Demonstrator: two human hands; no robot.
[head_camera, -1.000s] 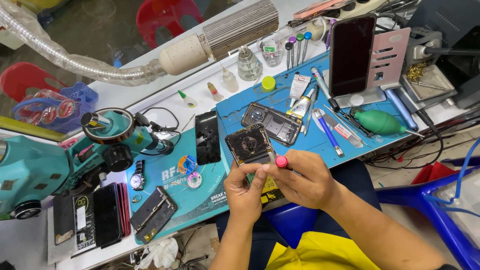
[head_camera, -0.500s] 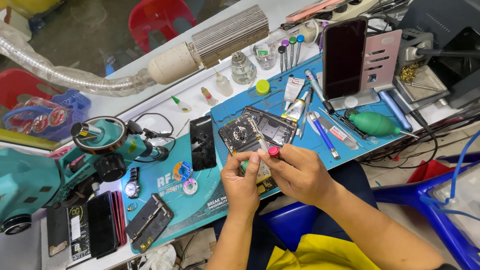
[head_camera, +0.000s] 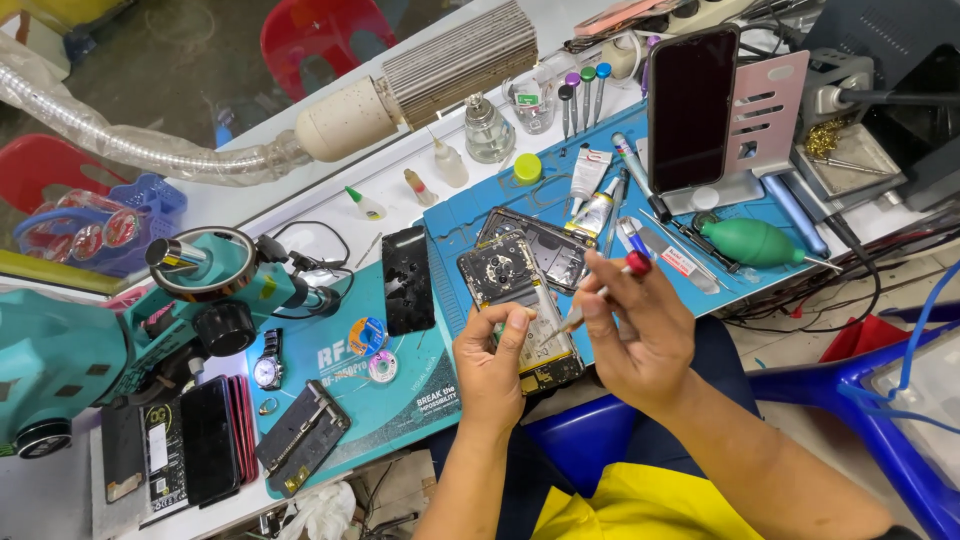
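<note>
White workbench (head_camera: 330, 205), blue mat (head_camera: 480, 215), teal mat (head_camera: 400, 385), microscope (head_camera: 120, 320), wristwatch (head_camera: 267, 370)

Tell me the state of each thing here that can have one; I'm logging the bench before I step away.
Opened phone: back cover off, insides exposed, held at its lower end by the left hand.
Screwdriver: in the right hand, tip on the phone.
Phone on stand: upright, screen dark.
Black phone: flat on the mat, surface cracked.
Green blower bulb: lying on its side.
Wristwatch: lying face up.
</note>
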